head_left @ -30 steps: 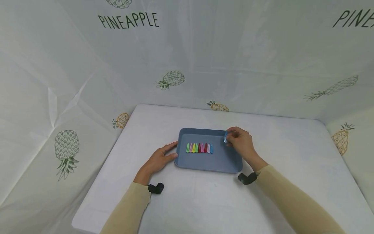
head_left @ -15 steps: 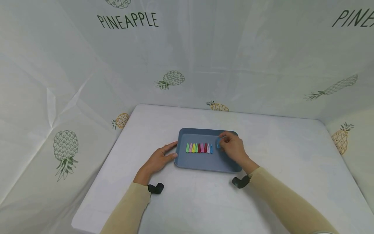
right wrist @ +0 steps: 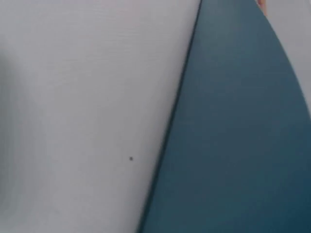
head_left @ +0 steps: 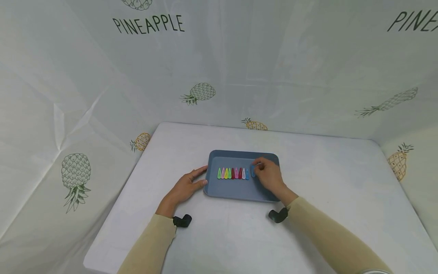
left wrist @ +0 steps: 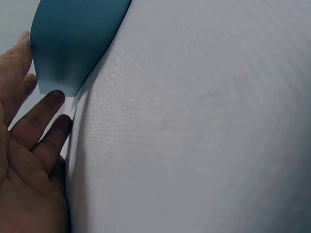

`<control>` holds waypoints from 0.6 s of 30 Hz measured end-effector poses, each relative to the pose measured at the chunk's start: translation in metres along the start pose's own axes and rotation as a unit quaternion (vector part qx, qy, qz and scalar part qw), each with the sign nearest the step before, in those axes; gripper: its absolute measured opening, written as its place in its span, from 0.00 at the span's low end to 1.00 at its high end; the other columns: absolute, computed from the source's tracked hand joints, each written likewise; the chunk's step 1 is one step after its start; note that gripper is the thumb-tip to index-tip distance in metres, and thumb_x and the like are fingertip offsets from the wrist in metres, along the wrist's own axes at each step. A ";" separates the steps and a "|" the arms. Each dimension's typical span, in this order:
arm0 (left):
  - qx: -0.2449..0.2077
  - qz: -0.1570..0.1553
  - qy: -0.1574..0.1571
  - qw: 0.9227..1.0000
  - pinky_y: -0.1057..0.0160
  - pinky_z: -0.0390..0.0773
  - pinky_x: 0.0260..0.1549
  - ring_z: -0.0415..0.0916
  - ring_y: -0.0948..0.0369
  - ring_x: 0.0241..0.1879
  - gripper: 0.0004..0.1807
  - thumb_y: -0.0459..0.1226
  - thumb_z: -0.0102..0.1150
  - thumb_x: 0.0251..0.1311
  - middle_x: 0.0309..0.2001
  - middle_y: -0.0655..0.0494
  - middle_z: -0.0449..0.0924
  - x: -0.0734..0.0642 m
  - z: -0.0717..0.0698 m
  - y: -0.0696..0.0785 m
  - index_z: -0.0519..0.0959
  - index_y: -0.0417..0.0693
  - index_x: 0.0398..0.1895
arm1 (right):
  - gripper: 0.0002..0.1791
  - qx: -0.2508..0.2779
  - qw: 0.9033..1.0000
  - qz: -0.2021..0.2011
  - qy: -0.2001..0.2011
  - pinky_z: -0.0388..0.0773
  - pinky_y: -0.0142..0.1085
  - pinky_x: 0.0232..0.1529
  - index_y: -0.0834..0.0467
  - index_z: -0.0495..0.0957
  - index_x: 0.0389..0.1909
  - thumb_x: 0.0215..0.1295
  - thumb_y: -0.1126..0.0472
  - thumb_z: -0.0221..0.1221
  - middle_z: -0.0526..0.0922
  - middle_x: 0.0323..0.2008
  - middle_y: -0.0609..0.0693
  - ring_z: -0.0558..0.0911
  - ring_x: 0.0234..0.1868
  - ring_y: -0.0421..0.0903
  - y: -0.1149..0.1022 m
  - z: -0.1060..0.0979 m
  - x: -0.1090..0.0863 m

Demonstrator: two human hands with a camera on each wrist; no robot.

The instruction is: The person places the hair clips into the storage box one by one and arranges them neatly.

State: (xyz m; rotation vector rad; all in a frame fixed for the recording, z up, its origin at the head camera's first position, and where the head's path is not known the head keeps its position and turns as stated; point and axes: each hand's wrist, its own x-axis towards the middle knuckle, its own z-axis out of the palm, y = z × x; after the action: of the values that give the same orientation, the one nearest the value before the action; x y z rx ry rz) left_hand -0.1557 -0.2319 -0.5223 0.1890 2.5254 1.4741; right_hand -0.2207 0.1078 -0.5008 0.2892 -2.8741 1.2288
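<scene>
A blue-grey tray (head_left: pixel 227 190) holds a row of several snap hair clips (head_left: pixel 233 173) in green, pink, yellow, red and white, with a blue hair clip (head_left: pixel 247 174) at the right end. Over the tray's right half, my right hand (head_left: pixel 270 177) pinches another blue hair clip (head_left: pixel 253 171) between thumb and fingers, just right of the row. At the tray's left edge rests my left hand (head_left: pixel 183 187), its fingers and thumb extended against the rim. The left wrist view shows those fingers (left wrist: pixel 39 119) by the tray's outer wall (left wrist: pixel 73 43). Hidden from the right wrist view is the right hand.
The tray stands on a white-covered table (head_left: pixel 232 236). Behind and beside the table hangs a pale sheet (head_left: pixel 256 68) printed with pineapples. Each wrist wears a black mount (head_left: pixel 182 220). In the right wrist view, the tray's side (right wrist: pixel 228 136) fills the right part.
My right hand has moved left and slightly down with the blue hair clip, from the tray's upper right to beside the row. The left hand and the row have stayed in place.
</scene>
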 end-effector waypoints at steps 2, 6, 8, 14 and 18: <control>0.000 0.001 -0.001 1.000 0.39 0.47 0.83 0.48 0.48 0.85 0.35 0.51 0.64 0.73 0.81 0.59 0.63 0.000 0.000 -0.001 0.67 0.66 0.80 | 0.10 -0.011 1.000 -0.001 -0.001 0.72 0.34 0.24 0.60 0.85 0.48 0.69 0.67 0.60 0.89 0.36 0.57 0.80 0.27 0.45 -0.001 0.002 -0.001; -0.003 -0.001 -0.003 1.000 0.40 0.48 0.83 0.48 0.49 0.85 0.34 0.50 0.64 0.73 0.81 0.60 0.63 0.000 0.000 -0.001 0.67 0.66 0.80 | 0.10 -0.021 1.000 0.000 -0.006 0.71 0.32 0.22 0.61 0.85 0.48 0.69 0.68 0.59 0.89 0.36 0.57 0.79 0.25 0.44 -0.001 0.004 -0.001; -0.004 -0.003 -0.003 1.000 0.41 0.48 0.83 0.49 0.49 0.85 0.34 0.50 0.64 0.73 0.81 0.60 0.63 0.000 0.000 -0.001 0.68 0.67 0.80 | 0.11 -0.022 1.000 0.003 -0.011 0.73 0.34 0.23 0.61 0.85 0.48 0.69 0.68 0.59 0.90 0.37 0.58 0.79 0.25 0.44 -0.001 0.005 -0.001; -0.007 -0.007 -0.003 1.000 0.39 0.46 0.83 0.45 0.47 0.85 0.34 0.52 0.64 0.73 0.81 0.61 0.63 0.000 -0.001 -0.001 0.68 0.69 0.80 | 0.12 -0.032 0.999 0.015 -0.027 0.81 0.62 0.54 0.62 0.84 0.50 0.69 0.67 0.59 0.90 0.39 0.58 0.82 0.30 0.47 -0.001 0.007 0.000; -0.007 -0.011 -0.002 1.000 0.39 0.45 0.83 0.43 0.45 0.85 0.34 0.52 0.65 0.72 0.81 0.61 0.63 0.000 -0.001 -0.001 0.68 0.69 0.80 | 0.11 -0.036 0.999 0.018 -0.031 0.80 0.61 0.57 0.61 0.84 0.49 0.69 0.66 0.58 0.90 0.39 0.57 0.82 0.32 0.48 0.000 0.009 0.000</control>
State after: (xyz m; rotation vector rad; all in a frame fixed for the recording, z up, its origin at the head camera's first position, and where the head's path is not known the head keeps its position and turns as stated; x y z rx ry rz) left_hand -0.1557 -0.2336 -0.5230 0.1604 2.5047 1.4817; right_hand -0.2205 0.1012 -0.5067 0.2803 -2.9817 1.1396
